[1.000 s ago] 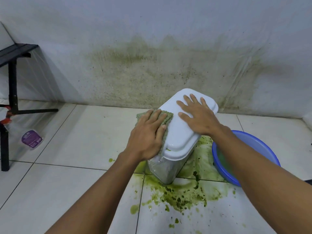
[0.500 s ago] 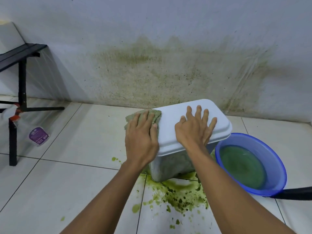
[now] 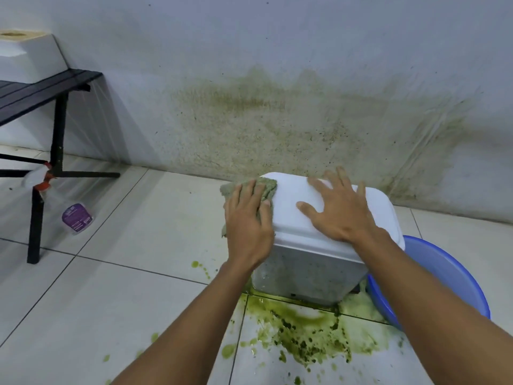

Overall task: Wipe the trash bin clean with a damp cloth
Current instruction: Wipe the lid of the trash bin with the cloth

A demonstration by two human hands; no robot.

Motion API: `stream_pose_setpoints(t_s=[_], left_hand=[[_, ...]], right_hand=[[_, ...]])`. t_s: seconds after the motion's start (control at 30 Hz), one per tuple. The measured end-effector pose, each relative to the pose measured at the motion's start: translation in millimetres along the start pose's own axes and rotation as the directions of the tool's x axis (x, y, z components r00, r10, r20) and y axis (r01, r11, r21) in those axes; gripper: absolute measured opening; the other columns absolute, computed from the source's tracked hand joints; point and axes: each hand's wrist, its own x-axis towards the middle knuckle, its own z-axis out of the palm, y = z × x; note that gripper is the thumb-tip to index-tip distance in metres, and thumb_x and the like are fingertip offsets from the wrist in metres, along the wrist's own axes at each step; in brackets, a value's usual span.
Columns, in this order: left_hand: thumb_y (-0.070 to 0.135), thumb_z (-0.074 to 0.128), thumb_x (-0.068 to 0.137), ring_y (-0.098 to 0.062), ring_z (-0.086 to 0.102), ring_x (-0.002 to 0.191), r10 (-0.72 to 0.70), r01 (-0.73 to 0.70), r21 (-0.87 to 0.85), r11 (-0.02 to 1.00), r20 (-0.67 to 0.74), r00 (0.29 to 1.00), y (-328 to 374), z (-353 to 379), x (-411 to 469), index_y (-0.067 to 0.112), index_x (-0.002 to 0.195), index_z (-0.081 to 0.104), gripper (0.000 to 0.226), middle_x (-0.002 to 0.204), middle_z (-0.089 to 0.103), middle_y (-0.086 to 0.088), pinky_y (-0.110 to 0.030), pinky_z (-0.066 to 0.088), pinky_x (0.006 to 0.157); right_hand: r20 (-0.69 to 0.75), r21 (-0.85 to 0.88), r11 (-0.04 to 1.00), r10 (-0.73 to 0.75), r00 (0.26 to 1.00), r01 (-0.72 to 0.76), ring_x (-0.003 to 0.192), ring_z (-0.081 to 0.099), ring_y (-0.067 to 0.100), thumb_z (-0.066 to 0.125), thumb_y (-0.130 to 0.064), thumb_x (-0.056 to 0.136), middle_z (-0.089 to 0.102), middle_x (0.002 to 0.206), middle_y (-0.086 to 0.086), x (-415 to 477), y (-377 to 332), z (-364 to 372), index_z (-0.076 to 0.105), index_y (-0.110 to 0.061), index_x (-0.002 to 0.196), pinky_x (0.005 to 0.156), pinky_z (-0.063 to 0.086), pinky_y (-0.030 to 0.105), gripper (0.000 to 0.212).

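The bin (image 3: 311,273) stands on the tiled floor (image 3: 116,287) near the stained wall (image 3: 277,120), its far edge close to the skirting. A blue basin (image 3: 433,276) sits just beside its right side, and green slime (image 3: 305,326) spreads from its base across the near tiles. To the left the tiles lie bare as far as the black bench (image 3: 41,93) and a clear spray bottle (image 3: 69,212) lying by its leg.

The bin is boxy white plastic with a smooth, round-cornered lid (image 3: 299,207); its front wall looks filmed with grey-green grime, though the blur makes that uncertain. The cloth (image 3: 266,187) is a nubbly, green-tinged rag.

The left hand (image 3: 248,226) lies flat, fingers together, pressing the cloth over the lid's left edge. The right hand (image 3: 341,209) is spread wide, palm down on the lid, grasping nothing.
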Motion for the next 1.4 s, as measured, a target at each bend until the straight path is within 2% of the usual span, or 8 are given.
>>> stream_pose_setpoints(t_s=[0.07,0.2,0.37,0.57,0.7,0.83,1.0,1.4], left_hand=[[0.037,0.035,0.104,-0.004,0.004,0.155,-0.095,0.083,-0.132,0.988,-0.083,0.992,5.5,9.7,-25.1,0.024,0.156,0.041,0.053,0.167,0.025,0.013,-0.030,0.007,0.127],[0.034,0.034,0.109,0.001,-0.005,0.155,-0.250,0.185,-0.316,0.931,-0.178,0.952,25.5,31.4,-41.6,0.025,0.161,0.027,0.052,0.169,0.010,0.016,-0.006,-0.004,0.115],[0.030,0.032,0.111,-0.006,0.005,0.156,-0.438,0.353,-0.389,0.851,-0.152,0.886,37.8,36.3,-10.2,0.028,0.161,0.027,0.050,0.170,0.013,0.013,-0.035,0.009,0.128],[0.031,0.035,0.110,0.005,-0.001,0.149,-0.377,0.327,-0.347,0.879,-0.087,0.922,43.3,48.5,-37.4,0.029,0.162,0.017,0.055,0.170,0.004,0.015,-0.019,0.006,0.118],[0.036,0.029,0.110,-0.008,0.006,0.146,-0.447,0.377,-0.361,0.853,-0.133,0.884,38.1,56.5,-12.7,0.032,0.163,0.015,0.054,0.171,0.001,0.014,-0.034,0.022,0.119],[0.044,0.029,0.106,-0.008,0.020,0.138,-0.412,0.337,-0.314,0.888,-0.213,0.886,26.5,58.2,4.0,0.035,0.160,0.026,0.055,0.167,0.023,0.011,-0.032,0.024,0.114],[0.037,0.040,0.107,-0.001,0.018,0.132,-0.399,0.311,-0.323,0.894,-0.254,0.881,25.7,67.6,-23.2,0.033,0.157,0.033,0.051,0.165,0.024,0.015,-0.027,0.024,0.111],[0.049,0.037,0.101,-0.014,0.030,0.127,-0.356,0.281,-0.279,0.918,-0.272,0.894,10.5,60.4,-6.2,0.036,0.151,0.046,0.052,0.145,0.042,0.008,-0.048,0.043,0.106]], right_hand=[[0.122,0.014,0.998,-0.062,0.991,0.060,0.155,-0.011,0.017,0.020,-0.073,0.095,0.001,0.170,-0.003,9.9,7.2,9.5,0.009,-0.044,0.158,0.121,-0.008,0.060,0.070],[0.104,-0.005,0.999,0.033,0.994,-0.032,0.156,-0.009,0.016,0.009,-0.075,0.094,-0.003,0.169,-0.008,5.8,5.0,16.5,0.000,-0.048,0.157,0.121,-0.011,0.059,0.069],[0.038,-0.060,0.983,0.178,0.983,-0.176,0.156,-0.007,0.023,0.007,-0.071,0.096,-0.001,0.170,-0.004,-8.5,-7.5,18.9,-0.001,-0.043,0.158,0.117,-0.012,0.065,0.069],[0.112,-0.035,0.976,0.219,0.969,-0.216,0.156,-0.008,0.026,0.007,-0.070,0.096,-0.003,0.170,-0.001,15.8,-0.8,13.3,-0.001,-0.040,0.159,0.116,-0.011,0.068,0.070],[0.096,-0.065,0.978,0.204,0.974,-0.199,0.155,-0.002,0.029,0.008,-0.072,0.096,0.001,0.169,0.004,19.4,-6.2,13.1,0.001,-0.038,0.159,0.116,-0.005,0.071,0.072],[0.070,-0.071,0.992,0.109,0.992,-0.104,0.151,0.014,0.028,0.014,-0.079,0.090,0.019,0.164,0.007,28.8,8.8,6.6,0.012,-0.036,0.158,0.116,0.015,0.068,0.080],[0.060,0.014,0.997,0.075,0.995,-0.076,0.155,-0.010,0.017,0.016,-0.075,0.093,0.009,0.168,0.000,32.6,11.1,18.7,0.006,-0.035,0.159,0.118,-0.004,0.067,0.077],[0.061,0.017,0.996,0.081,0.995,-0.082,0.156,-0.008,0.016,0.015,-0.074,0.094,0.007,0.169,-0.002,29.5,9.3,16.4,0.005,-0.035,0.160,0.119,-0.003,0.066,0.077]])
